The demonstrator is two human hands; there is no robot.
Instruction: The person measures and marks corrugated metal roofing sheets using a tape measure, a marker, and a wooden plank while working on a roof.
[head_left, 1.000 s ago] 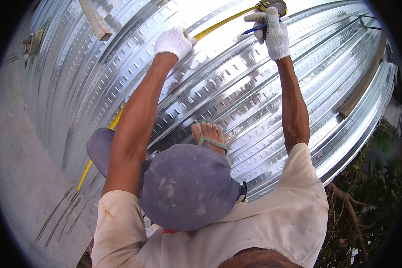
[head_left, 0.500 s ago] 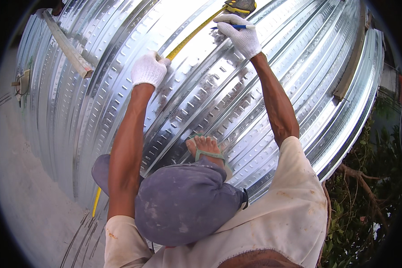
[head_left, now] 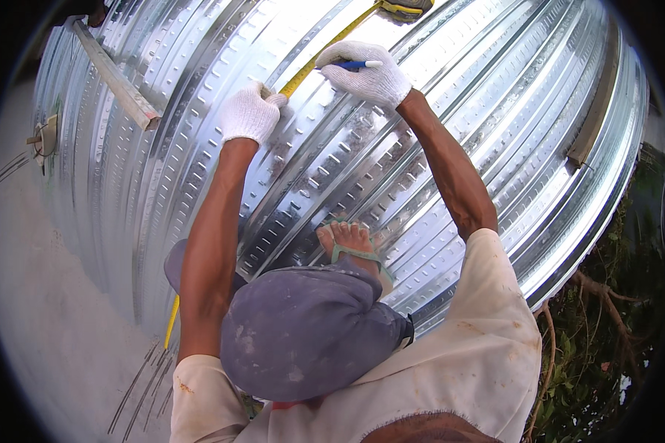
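My left hand (head_left: pixel 251 112), in a white knit glove, is closed on the yellow blade of a tape measure, thumb and fingers pinching it. From there the tape blade (head_left: pixel 321 57) runs up and right to its black and yellow case (head_left: pixel 406 9), lying on the metal near the upper edge. A blue pen (head_left: pixel 358 65) with a white end is gripped in my gloved right hand (head_left: pixel 369 76), its tip pointing left, close beside the blade. Under both hands lie ribbed, shiny corrugated metal sheets (head_left: pixel 303 173). More yellow tape (head_left: pixel 171 321) shows left of my left forearm.
My sandaled foot (head_left: pixel 355 244) rests on the sheets. Wooden battens lie at left (head_left: pixel 118 77) and right (head_left: pixel 595 111). Thin rods (head_left: pixel 144 384) stick out over the grey ground (head_left: pixel 74 340) at lower left. Branches and leaves (head_left: pixel 598 332) fill the lower right.
My right hand has moved left and down with the pen, away from the tape case and nearer my left hand. My left hand keeps its pinch on the blade.
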